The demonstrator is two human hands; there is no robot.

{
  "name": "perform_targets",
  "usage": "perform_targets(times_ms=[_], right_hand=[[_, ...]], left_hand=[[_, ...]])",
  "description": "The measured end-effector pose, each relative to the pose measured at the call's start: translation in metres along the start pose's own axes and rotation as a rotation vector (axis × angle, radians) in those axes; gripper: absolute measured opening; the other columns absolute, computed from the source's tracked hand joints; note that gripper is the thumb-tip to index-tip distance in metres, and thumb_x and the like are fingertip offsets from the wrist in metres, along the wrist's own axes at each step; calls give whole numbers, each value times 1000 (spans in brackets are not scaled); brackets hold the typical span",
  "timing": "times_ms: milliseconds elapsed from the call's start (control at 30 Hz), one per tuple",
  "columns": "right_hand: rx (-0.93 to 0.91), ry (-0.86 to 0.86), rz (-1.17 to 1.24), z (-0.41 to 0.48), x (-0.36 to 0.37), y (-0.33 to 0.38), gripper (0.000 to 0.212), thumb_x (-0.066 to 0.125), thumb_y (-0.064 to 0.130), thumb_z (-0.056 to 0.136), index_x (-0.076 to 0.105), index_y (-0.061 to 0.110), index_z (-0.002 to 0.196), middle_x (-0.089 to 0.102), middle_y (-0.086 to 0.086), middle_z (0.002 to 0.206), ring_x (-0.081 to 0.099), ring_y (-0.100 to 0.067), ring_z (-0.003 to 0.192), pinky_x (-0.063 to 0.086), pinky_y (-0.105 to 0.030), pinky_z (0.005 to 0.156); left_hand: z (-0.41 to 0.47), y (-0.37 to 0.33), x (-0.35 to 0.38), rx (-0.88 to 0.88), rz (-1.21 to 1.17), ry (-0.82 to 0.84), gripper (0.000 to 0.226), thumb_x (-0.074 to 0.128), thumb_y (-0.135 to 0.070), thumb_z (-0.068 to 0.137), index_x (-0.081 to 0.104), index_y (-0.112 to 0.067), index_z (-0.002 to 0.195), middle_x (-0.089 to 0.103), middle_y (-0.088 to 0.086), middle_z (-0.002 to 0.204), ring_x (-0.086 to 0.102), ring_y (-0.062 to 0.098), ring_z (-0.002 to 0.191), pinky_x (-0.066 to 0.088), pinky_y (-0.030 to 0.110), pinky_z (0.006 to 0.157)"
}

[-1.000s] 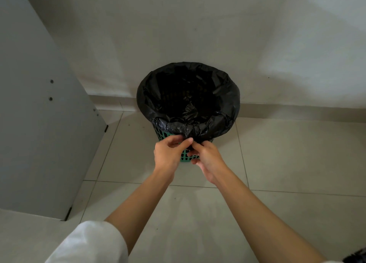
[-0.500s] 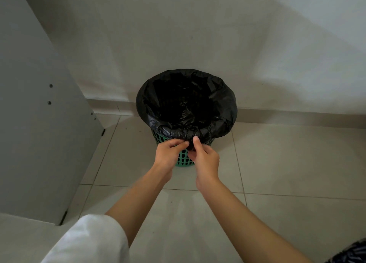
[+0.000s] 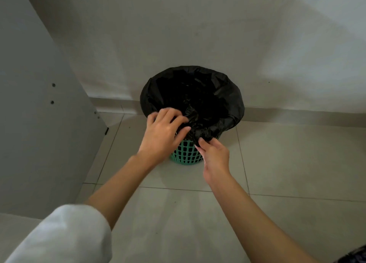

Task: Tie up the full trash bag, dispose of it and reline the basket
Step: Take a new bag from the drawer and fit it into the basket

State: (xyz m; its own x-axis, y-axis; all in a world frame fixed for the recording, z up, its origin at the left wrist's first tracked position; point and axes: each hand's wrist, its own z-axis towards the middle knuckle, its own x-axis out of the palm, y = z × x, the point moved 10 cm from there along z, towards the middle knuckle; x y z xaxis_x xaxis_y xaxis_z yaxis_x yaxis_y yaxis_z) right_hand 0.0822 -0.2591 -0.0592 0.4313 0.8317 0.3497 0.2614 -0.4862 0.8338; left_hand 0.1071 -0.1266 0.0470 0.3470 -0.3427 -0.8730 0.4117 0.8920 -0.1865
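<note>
A green lattice basket (image 3: 186,153) stands on the tiled floor against the wall. A black trash bag (image 3: 225,98) lines it, its edge folded over the rim. My left hand (image 3: 164,134) lies over the near left rim with its fingers spread on the plastic and its thumb against the fold. My right hand (image 3: 213,153) is just below the near rim and pinches the hanging edge of the bag. The inside of the bag is too dark to see.
A grey cabinet panel (image 3: 39,104) with screw heads stands close on the left. The white wall (image 3: 198,35) and its skirting run right behind the basket. Pale floor tiles (image 3: 287,163) spread to the right and in front.
My left hand has moved up from the bunched plastic at the front onto the near left rim, fingers spread. My right hand stays at the front fold.
</note>
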Motion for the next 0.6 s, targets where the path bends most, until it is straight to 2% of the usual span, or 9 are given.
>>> perform_targets(times_ms=[67,100,133,200,300,400,467,533,600], right_hand=[[19,-6,25,2,-4,-3,19,56,-5,89,66,11,91,69,2,91,64,-17,95,49,-24,85],[32,-24,27,3,-7,-5,19,56,-5,89,66,11,91,69,-1,95,64,-18,98,49,-25,88],[48,-48,27,3,-10,-7,19,56,-5,89,66,10,89,69,-4,98,64,-18,98,48,-25,89],[96,-102,50,4,-15,-13,15,58,-5,88,67,7,88,68,-10,105,65,-17,95,49,-22,84],[195,-178,133,7,-17,-21,12,60,-4,87,65,0,98,67,-16,111,65,-17,92,52,-22,77],[285,-244,243,5,-12,-30,25,60,-7,85,59,-9,110,63,-22,116,63,-26,103,51,-29,90],[323,-286,350,0,-9,-34,30,64,-8,82,59,-11,112,64,-22,112,65,-24,93,52,-28,87],[344,-288,376,-2,-6,-34,30,65,-6,82,60,-10,111,66,-20,105,65,-20,77,54,-26,78],[353,-298,370,-1,-6,-35,29,66,-5,82,60,-9,110,66,-17,94,63,-19,71,55,-25,68]], left_hand=[[3,8,34,34,56,250,52,25,-54,93,55,-29,127,54,-8,129,36,16,132,19,44,111],[0,11,50,20,37,359,53,23,-55,94,51,-30,132,51,-10,132,31,14,135,9,42,114],[-3,13,60,2,-6,397,51,25,-54,95,50,-30,132,51,-10,131,30,13,134,3,38,115],[-4,11,61,-39,-98,347,44,32,-50,96,53,-27,127,54,-11,122,34,11,128,-1,32,112],[-5,8,57,-67,-185,290,38,38,-46,96,56,-26,122,57,-14,114,38,8,118,3,26,104],[-7,9,56,-93,-273,268,35,42,-44,96,59,-24,120,58,-13,109,40,7,112,7,24,100],[-6,10,54,-87,-304,238,38,43,-47,94,61,-23,117,58,-13,107,42,8,109,8,21,96],[-4,9,53,-79,-317,208,44,40,-50,90,64,-23,115,55,-12,108,44,7,106,9,20,95],[-4,8,52,-70,-320,169,46,41,-51,88,66,-22,113,53,-11,110,46,6,103,10,20,94]])
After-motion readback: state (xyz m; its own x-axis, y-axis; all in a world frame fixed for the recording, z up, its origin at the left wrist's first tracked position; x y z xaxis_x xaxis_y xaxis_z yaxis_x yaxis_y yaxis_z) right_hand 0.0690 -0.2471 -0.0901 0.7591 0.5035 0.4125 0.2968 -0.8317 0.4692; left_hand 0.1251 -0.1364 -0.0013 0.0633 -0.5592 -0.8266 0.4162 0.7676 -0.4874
